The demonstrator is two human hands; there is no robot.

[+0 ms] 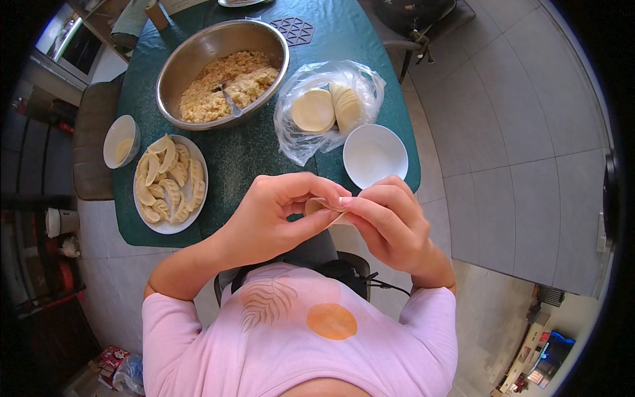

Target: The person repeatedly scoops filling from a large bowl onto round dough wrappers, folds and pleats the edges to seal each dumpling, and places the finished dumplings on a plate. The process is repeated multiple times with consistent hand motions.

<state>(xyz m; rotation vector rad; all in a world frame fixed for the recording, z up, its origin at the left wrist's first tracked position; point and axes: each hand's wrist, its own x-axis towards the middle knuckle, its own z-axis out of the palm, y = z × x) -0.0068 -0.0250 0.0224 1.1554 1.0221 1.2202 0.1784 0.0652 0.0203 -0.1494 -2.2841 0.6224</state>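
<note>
A pale dumpling sits pinched between both hands just above the near edge of the green table. My left hand cups it from the left, thumb and fingers curled around it. From the right, my right hand presses its edge with the fingertips. Most of the dumpling is hidden by the fingers.
A white plate with several folded dumplings lies at the left. Behind it stands a steel bowl of filling with a spoon. A plastic bag holds round wrappers. One white bowl sits at the right, another small one at the far left.
</note>
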